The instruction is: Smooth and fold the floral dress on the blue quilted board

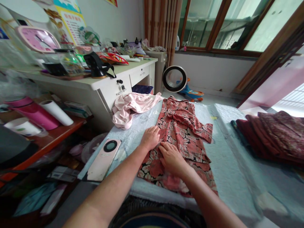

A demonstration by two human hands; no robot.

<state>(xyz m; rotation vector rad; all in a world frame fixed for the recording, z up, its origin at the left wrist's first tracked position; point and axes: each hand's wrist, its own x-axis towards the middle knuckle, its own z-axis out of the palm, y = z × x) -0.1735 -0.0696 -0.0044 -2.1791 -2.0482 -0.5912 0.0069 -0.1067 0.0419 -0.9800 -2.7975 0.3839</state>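
On a blue-covered table (223, 139), a person's left hand (150, 138) and right hand (172, 156) pressing loosely open on a red floral garment (181, 126), grasp unclear, pink cloth (133, 107) lying beyond.

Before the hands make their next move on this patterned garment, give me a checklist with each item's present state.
1. Left hand at the patterned garment: ok, at its left side.
2. Right hand on the garment: ok, over its lower left part.
3. Fingers gripping fabric, or only resting on it: cannot tell.
4. Garment lying smooth, both sleeves in: not ok; the right-side sleeve sticks out and the middle is creased.
5. Phone apart from the garment: ok, bedding shows between them.
6. Pale pink cloth apart from the garment: cannot tell; its tip reaches the collar end.
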